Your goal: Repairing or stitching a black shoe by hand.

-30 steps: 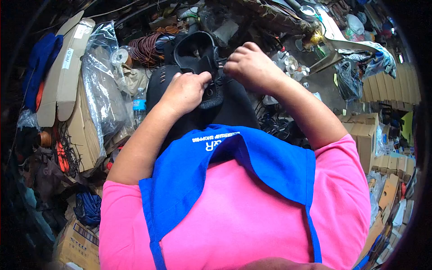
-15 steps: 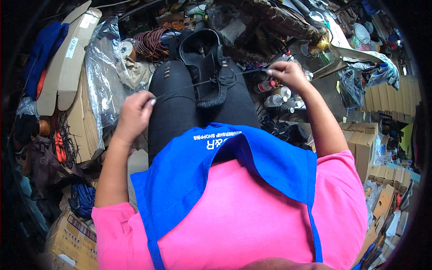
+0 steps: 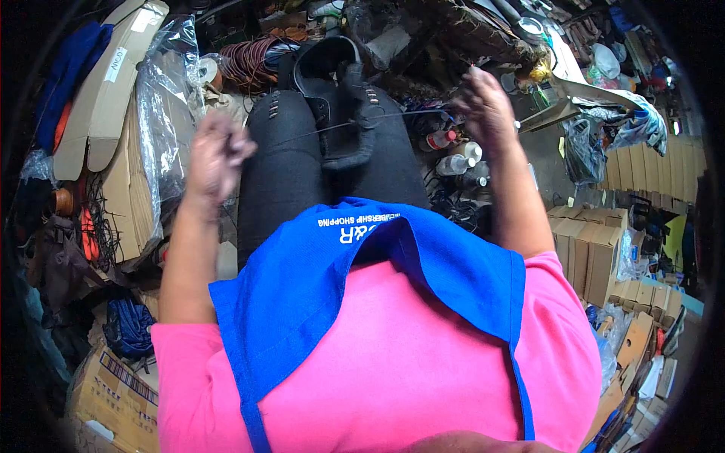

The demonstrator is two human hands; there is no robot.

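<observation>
Hands well apart here! The left hand (image 3: 219,155) is a blur, fingers curled; the right hand (image 3: 487,109), reaching farther forward, blurs too, and I can't tell whether either is pinching. Between them a thin thread (image 3: 411,113) runs across the black shoe (image 3: 349,160), set between the knees (image 3: 278,124). Bottles (image 3: 455,164) cluster just below the right hand.

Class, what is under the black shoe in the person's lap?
Black trouser legs show on either side of the black shoe; whatever lies directly beneath it is covered.
</observation>
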